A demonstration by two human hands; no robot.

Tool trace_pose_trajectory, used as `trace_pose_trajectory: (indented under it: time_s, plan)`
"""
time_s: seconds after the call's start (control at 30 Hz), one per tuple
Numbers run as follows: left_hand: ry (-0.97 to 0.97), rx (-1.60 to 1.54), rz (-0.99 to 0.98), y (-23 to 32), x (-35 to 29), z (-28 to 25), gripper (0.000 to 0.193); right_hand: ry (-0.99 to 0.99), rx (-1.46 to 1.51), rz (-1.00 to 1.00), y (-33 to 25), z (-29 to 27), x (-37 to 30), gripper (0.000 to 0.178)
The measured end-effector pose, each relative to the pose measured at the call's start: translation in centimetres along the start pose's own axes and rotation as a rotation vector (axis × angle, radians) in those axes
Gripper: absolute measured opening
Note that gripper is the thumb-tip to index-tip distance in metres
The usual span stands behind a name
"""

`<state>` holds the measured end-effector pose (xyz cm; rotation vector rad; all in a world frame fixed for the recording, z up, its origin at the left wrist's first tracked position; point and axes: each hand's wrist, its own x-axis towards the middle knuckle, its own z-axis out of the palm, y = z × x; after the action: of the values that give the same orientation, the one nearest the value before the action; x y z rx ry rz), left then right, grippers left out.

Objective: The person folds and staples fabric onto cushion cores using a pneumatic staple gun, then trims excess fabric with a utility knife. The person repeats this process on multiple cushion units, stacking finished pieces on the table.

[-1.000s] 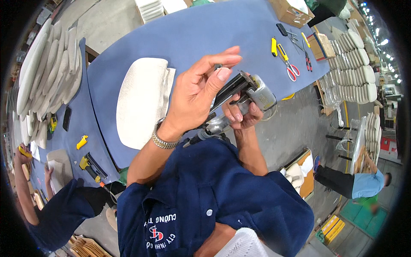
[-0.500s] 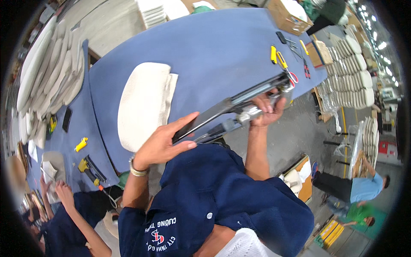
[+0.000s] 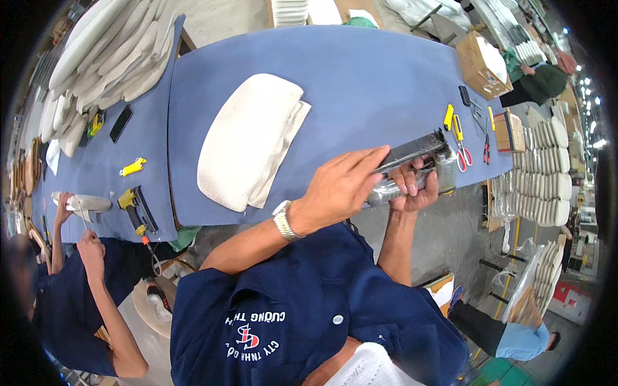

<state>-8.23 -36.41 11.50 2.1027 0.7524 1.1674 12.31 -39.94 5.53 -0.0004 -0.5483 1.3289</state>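
Note:
A staple gun [image 3: 412, 152] with a long black magazine and a greyish body is held up over the near edge of the blue table. My right hand [image 3: 415, 193] grips its body, fingers wrapped round it. Along the magazine's near end lies my left hand [image 3: 335, 190], fingers closed over it and covering part of it. To the left of my hands, a cream fabric-covered cushion [image 3: 248, 138] with a curved edge rests on the table, a second cream layer showing beneath its right side.
On the blue table [image 3: 360, 71], scissors [image 3: 459, 138], a yellow cutter [image 3: 449, 117] and pliers sit right. At left are a second staple gun [image 3: 136, 211] with a hose, a phone [image 3: 121, 123] and stacked cushions [image 3: 122, 51]. A co-worker's hands [image 3: 90, 248] handle a cushion piece.
My left hand has slid right and up along the staple gun, toward my right hand. The magazine's long extended part has drawn in and looks much shorter. The view has shifted slightly.

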Motion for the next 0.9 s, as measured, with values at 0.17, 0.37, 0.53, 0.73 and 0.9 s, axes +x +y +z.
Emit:
trace_pose_trajectory:
  time_s: [0.17, 0.37, 0.53, 0.73, 0.9]
  plan:
    - [0.021, 0.086, 0.000, -0.5, 0.4, 1.3, 0.068, 0.042, -0.257, -0.005, -1.0, 1.8, 0.4, 0.045]
    - [-0.041, -0.056, -0.194, -3.1, 0.7, 4.1, 0.074, 0.120, -0.639, 0.050, -1.1, 4.1, 1.7, 0.047]
    - [-0.191, 0.050, -0.148, -8.5, -0.4, 5.4, 0.075, 0.242, -1.154, 0.203, -1.1, 4.5, 4.4, 0.065]
    - [-0.277, 0.894, -0.794, -20.4, -8.4, 0.3, 0.089, 0.367, -1.847, 0.403, 0.5, -4.1, 5.5, 0.058]
    - [-0.344, 1.267, -0.637, -24.4, -12.5, -0.6, 0.100, 0.475, -2.148, 0.535, 2.7, -15.4, 5.2, 0.058]
